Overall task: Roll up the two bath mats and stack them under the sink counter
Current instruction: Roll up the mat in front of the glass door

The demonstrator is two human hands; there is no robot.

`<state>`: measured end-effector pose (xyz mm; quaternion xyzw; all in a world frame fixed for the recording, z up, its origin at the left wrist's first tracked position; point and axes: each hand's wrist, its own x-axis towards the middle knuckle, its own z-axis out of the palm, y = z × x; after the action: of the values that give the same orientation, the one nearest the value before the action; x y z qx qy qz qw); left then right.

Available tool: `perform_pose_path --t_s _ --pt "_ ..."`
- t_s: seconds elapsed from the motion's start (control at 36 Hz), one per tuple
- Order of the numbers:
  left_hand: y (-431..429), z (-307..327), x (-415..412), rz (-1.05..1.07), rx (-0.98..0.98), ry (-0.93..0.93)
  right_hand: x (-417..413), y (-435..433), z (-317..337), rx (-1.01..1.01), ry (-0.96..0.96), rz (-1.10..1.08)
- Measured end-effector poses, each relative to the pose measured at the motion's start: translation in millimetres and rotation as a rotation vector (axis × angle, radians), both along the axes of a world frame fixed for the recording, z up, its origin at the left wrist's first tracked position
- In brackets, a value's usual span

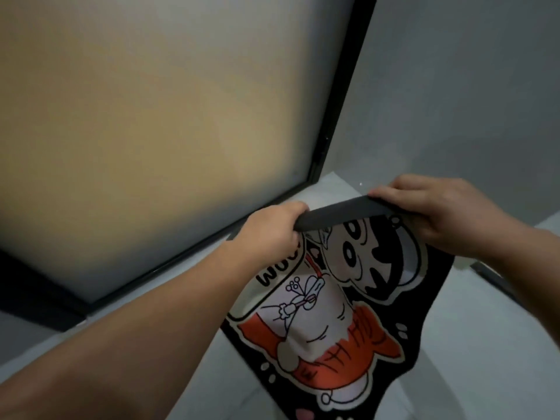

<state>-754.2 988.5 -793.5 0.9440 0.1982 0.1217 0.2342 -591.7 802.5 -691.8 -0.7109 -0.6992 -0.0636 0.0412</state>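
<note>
A black bath mat (330, 325) with a cartoon figure in orange shorts lies on the pale floor, stretching from the lower middle up to my hands. Its far edge is folded back, showing a dark grey underside strip (342, 212). My left hand (272, 230) grips the left end of that folded edge. My right hand (445, 213) pinches the right end. Only this one mat is in view; its near end runs out of the frame at the bottom.
A frosted glass door (151, 116) in a black frame (339, 95) stands just beyond the mat on the left. A grey wall (469, 86) rises on the right. Pale floor tiles (485, 344) surround the mat, with a dark strip (491, 275) on the floor at right.
</note>
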Motion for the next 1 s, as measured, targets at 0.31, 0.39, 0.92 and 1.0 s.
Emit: perform_pose_path --t_s 0.31,0.39,0.92,1.0 --pt "4 24 -23 0.008 0.261 0.109 -45 53 15 -0.512 0.052 -0.330" --pt "6 29 -33 0.031 0.272 0.129 -53 68 24 -0.543 0.114 -0.303" --pt "24 59 -40 0.116 0.301 0.119 -75 116 13 -0.436 0.005 -0.132" --pt "34 67 -45 0.057 0.062 0.228 -71 109 -13 -0.241 -0.098 -0.059"
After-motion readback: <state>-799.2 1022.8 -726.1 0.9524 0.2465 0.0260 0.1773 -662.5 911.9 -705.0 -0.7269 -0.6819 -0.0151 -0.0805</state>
